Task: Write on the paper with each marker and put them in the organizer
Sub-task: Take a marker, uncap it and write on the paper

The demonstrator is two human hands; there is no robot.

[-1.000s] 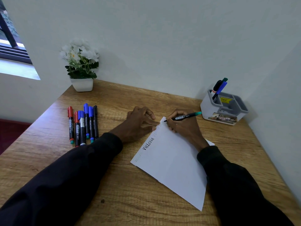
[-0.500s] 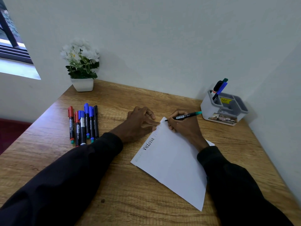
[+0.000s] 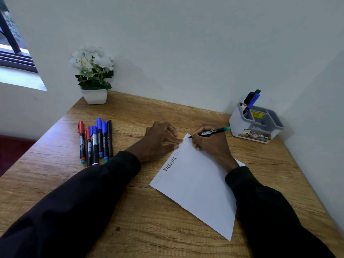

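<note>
Six markers [image 3: 95, 142] lie side by side at centre left, long axes up-frame. We log one green-ended marker [image 3: 214, 131] pinched in the right hand [image 3: 208, 144], tip on the paper [image 3: 201, 183] at its top corner, tail aimed right at the organizer [image 3: 240, 125] close by; this hand is nearer. The left hand [image 3: 158, 140] lies flat, fingers straight, on the paper's edge. The organizer holds two or three more.

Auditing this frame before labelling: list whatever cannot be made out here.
Head view only.
Pale writing on the paper past the dark word: too faint to read, part under the left hand.
Standing markers: lower bodies hidden by the organizer wall; count unclear.
Paper's right edge: partly under the right hand gripping the teal-ended marker.
Print on the loose markers: too small.
</note>
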